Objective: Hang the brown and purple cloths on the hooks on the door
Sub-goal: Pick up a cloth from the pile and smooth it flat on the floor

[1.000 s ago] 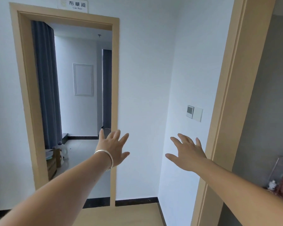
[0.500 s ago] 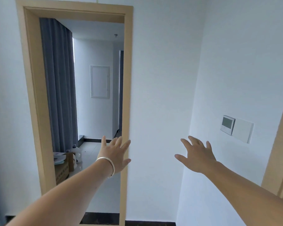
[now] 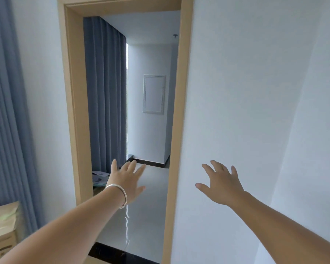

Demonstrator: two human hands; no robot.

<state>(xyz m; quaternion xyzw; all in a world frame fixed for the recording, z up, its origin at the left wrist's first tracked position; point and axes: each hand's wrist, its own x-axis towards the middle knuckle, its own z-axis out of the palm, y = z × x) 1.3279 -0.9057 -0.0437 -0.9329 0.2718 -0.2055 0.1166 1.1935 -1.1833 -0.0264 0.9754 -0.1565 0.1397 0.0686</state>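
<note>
The doorway (image 3: 176, 130) is filling more of the view than 0.5 s ago, and the wall switch is gone. Left hand (image 3: 127, 182) and right hand (image 3: 222, 184) are reaching forward, fingers spread, holding nothing. No cloths showing. Smooth tan frame, pleated grey-blue curtain (image 3: 105, 92), glossy floor (image 3: 141, 216).

Both my bare arms stretched forward, my left hand (image 3: 127, 182) palm-down with fingers spread and nothing in it, thin silver metal bangle (image 3: 118, 192) round its wrist, my right hand (image 3: 220, 184) level with it, fingers splayed, thumb out to the left, likewise empty
</note>
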